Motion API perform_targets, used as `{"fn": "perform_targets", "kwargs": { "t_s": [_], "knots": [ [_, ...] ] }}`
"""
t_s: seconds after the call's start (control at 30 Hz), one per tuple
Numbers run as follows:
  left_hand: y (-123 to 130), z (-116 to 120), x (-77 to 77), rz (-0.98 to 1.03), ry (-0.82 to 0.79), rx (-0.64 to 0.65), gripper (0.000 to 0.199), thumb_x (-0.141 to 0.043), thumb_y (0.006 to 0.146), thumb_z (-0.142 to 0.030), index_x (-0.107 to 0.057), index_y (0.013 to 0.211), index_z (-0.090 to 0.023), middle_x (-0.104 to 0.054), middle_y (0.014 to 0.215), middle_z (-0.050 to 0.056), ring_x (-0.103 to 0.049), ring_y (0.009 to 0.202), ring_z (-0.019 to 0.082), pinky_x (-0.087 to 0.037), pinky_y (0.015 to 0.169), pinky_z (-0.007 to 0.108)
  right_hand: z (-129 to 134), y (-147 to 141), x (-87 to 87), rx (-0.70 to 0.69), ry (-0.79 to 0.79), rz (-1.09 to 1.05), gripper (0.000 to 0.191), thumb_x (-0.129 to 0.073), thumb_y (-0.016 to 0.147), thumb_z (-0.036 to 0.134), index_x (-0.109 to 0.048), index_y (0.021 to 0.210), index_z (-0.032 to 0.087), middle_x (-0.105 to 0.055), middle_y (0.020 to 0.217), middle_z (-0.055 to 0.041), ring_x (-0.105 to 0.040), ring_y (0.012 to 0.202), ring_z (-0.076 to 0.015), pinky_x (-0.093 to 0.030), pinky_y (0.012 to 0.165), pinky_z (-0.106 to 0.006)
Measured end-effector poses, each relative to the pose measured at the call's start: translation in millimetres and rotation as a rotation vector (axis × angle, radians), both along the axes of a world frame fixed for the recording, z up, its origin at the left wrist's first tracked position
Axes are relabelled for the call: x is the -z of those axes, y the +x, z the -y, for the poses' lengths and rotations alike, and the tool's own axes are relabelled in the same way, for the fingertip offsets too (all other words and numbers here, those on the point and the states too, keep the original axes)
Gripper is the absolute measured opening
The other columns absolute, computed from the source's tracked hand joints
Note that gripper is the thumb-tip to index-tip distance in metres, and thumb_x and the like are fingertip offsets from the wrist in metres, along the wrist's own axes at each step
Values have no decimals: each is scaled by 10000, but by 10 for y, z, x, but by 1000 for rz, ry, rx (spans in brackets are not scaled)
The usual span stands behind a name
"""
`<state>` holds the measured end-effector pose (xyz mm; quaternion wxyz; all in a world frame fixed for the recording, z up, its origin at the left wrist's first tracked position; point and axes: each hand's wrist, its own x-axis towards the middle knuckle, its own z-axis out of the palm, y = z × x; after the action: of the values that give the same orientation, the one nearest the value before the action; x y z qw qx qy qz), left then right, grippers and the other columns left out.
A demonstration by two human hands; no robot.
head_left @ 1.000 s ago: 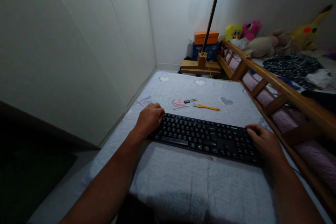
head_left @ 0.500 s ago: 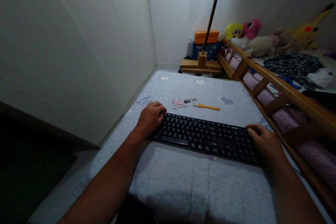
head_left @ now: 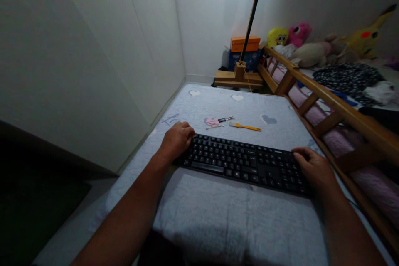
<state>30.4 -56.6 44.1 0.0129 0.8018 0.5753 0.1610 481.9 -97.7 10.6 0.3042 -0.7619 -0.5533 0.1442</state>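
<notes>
A black computer keyboard (head_left: 237, 160) lies across the light-blue cloth (head_left: 224, 212) in front of me. My left hand (head_left: 179, 139) is closed around its left end, fingers bent over the far corner. At the other end, my right hand (head_left: 314, 168) grips the edge, with the thumb side near the top right corner; some fingers are hidden. Beyond the keyboard lie a yellow-handled brush (head_left: 246, 127), a thin tool with a dark grip (head_left: 222, 120) and a slim pale stick (head_left: 215, 126).
A wooden bed rail (head_left: 336, 99) runs along the right, with plush toys (head_left: 311, 52) and clothes behind it. White cupboard doors (head_left: 124, 50) stand on the left. At the far end are a wooden stand (head_left: 239, 75) with a dark pole and an orange box (head_left: 245, 43).
My left hand has shifted very slightly to the left at the keyboard's end. The right hand and the small tools look unchanged.
</notes>
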Motion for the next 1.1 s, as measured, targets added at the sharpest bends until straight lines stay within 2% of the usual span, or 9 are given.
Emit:
{"fn": "perform_targets", "kwargs": {
  "t_s": [0.2, 0.53, 0.87, 1.1],
  "knots": [
    [-33, 2, -44, -39, 7, -66, 174, -583, 883, -141, -726, 802, -200, -711, 938, 71, -613, 945, 246, -498, 818, 354, 6, -20, -24, 18, -30, -12, 367, -531, 732, 500, -718, 892, 228, -743, 855, -84, -676, 813, -288, -472, 745, -392],
    [-29, 4, -25, 61, 27, -7, 152, -587, 837, -147, -714, 783, -213, -706, 904, 55, -619, 906, 222, -506, 807, 341, -6, -6, -18, 9, -22, -11, 351, -546, 731, 493, -718, 884, 228, -740, 839, -82, -674, 800, -290, -473, 733, -392],
    [5, 76, -117, 61, 20, -3, 158, -573, 848, -152, -708, 780, -197, -692, 891, 66, -618, 881, 227, -500, 805, 354, 3, -1, -14, -4, 17, 10, 341, -548, 740, 485, -725, 864, 221, -723, 766, -67, -642, 701, -253, -459, 660, -362],
    [-134, 82, -221, -11, 189, -151, 156, -582, 853, -141, -720, 827, -212, -712, 969, 84, -605, 976, 263, -500, 865, 380, 3, -2, -6, -16, 28, 5, 315, -562, 736, 472, -725, 851, 228, -736, 760, -64, -659, 705, -256, -460, 641, -357]
  ]
}}
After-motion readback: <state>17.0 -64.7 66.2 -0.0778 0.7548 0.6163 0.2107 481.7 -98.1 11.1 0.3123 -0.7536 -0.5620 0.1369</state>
